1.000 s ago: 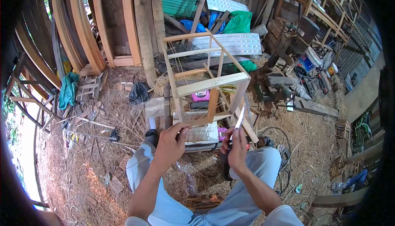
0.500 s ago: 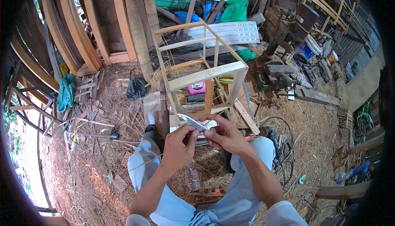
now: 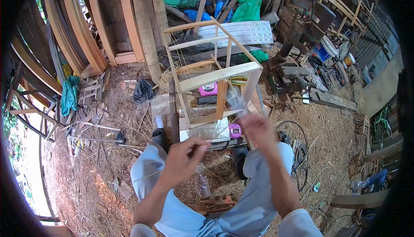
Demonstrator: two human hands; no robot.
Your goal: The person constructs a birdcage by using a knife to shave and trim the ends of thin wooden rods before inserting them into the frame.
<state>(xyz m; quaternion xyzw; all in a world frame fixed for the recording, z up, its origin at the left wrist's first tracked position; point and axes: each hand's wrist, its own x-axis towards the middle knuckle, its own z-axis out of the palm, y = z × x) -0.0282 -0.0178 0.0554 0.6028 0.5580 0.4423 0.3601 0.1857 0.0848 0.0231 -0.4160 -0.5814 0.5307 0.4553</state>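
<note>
My left hand (image 3: 184, 156) is closed in a pinch above my left knee. A thin pale strip (image 3: 146, 176), like split cane, runs out from behind its wrist side. My right hand (image 3: 260, 130) is smeared by motion beside the chair-like wooden frame (image 3: 217, 78). A blurred silvery streak at its fingers appears to be the knife blade (image 3: 237, 102). The frame stands in front of me on a low bench, with a pink tape measure (image 3: 234, 130) near its foot and a larger pink tape measure (image 3: 208, 89) behind its front rail.
Shavings cover the ground (image 3: 108, 150). A cable (image 3: 302, 135) loops by a power tool at my right knee. A vise-like machine (image 3: 291, 79) stands at the right. Curved timber pieces (image 3: 77, 30) lean at the left. A plastic bottle (image 3: 202, 183) lies between my feet.
My hands have parted. The right moved up and to the right with the knife, now blurred; the left moved slightly down and left. The small pink tape measure has come into view.
</note>
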